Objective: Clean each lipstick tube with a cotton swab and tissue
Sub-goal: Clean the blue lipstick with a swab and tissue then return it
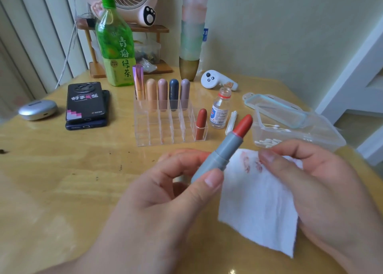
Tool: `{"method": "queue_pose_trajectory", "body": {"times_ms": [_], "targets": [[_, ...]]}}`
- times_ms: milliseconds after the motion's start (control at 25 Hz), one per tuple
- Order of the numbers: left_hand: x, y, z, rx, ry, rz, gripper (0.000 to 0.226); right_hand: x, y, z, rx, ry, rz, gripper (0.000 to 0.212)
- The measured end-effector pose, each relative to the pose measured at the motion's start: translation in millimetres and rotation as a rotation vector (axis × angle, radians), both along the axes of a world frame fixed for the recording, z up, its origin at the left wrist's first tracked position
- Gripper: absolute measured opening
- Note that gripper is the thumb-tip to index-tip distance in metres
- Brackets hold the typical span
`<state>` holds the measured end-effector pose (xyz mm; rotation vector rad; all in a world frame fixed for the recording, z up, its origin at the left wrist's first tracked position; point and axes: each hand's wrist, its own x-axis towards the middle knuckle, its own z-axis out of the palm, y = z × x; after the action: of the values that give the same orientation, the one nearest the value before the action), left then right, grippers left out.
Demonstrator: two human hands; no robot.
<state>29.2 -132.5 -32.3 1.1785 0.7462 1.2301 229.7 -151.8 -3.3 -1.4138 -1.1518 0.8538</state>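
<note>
Left hand (157, 203): thumb and fingers pinch the lower barrel of a grey lipstick tube (219, 157). It's held above the table, tilted up and to the right, with the red bullet wound out at the top end.

Right hand (331, 191): thumb and fingers are closed on the top edge of a white tissue (259, 207). The tissue hangs just beside the barrel and has red smears near the pinch.

Handling, my read:
- The tube looks light, with a rigid, smooth plastic shell, so it's probably a bit slippery.
- The bullet is soft wax that would smear or snap, so hold it by the barrel below the collar.
- The tissue is thin and limp and needs finger backing to wipe.

On the table behind:
- A clear acrylic organizer (165, 128) holds five capped lipsticks in its back row. A rust-red piece (201, 122) sits in a front slot; I can't tell whether it's a tube or a loose cap.
- To its right is a small uncapped bottle (219, 110) of clear liquid, with loose cotton swabs (231, 121) next to it.
- Further right is an open plastic container (298, 128) with more swabs inside.

Surface is a glossy wooden table (62, 180) with a few dark specks. Also on it are two stacked phones (86, 104), a silver earbud case (37, 109), a green tea bottle (115, 46) and a white controller (215, 80). A pink fan (128, 0) stands at the back on a small wooden rack, against a pale wall.
</note>
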Motion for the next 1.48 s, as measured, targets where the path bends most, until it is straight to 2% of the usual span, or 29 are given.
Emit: {"method": "queue_pose_trajectory", "body": {"times_ms": [40, 80, 160, 280, 360, 440, 480, 600, 840, 960, 1080, 1160, 1280, 1480], "targets": [[0, -3, 3, 0.023, 0.020, 0.028, 0.034, -3, -2, 1, 0.066, -0.084, -0.020, 0.034], [2, -6, 6, 0.027, 0.017, 0.028, 0.035, -8, -6, 0, 0.142, -0.075, -0.011, 0.032], [6, -10, 8, -0.011, -0.062, -0.040, 0.038, -26, -12, 2, 0.261, 0.095, 0.114, 0.021], [8, -7, 7, -0.094, -0.146, -0.092, 0.039, -33, -15, 4, 0.168, 0.471, 0.366, 0.027], [6, -3, 8, -0.114, -0.142, -0.109, 0.038, -24, -10, 4, 0.072, 0.616, 0.322, 0.027], [4, -1, 9, -0.130, -0.136, -0.137, 0.036, -17, -6, 1, -0.016, 0.664, 0.279, 0.025], [3, 0, 9, -0.139, -0.134, -0.148, 0.036, -17, -4, 0, -0.035, 0.663, 0.307, 0.028], [2, 1, 6, -0.116, -0.107, -0.182, 0.043, -19, -1, -8, -0.040, 0.653, 0.405, 0.057], [0, -1, 8, -0.044, 0.025, -0.139, 0.036, -16, -1, -8, 0.178, 0.450, 0.380, 0.053], [-1, -3, 10, -0.006, 0.067, -0.162, 0.034, -21, -1, -8, 0.245, 0.391, 0.348, 0.067], [-3, -3, 15, -0.037, 0.034, -0.271, 0.026, -20, 1, -6, 0.238, 0.380, 0.354, 0.084], [-6, -1, 15, -0.045, 0.035, -0.358, 0.024, -15, 3, -3, 0.230, 0.378, 0.407, 0.080], [-8, 3, 11, -0.070, 0.015, -0.454, 0.027, -9, 5, -2, 0.251, 0.332, 0.444, 0.086], [-5, 1, 9, -0.056, 0.088, -0.305, 0.029, -8, -1, -1, 0.303, 0.153, 0.444, 0.086]]}}
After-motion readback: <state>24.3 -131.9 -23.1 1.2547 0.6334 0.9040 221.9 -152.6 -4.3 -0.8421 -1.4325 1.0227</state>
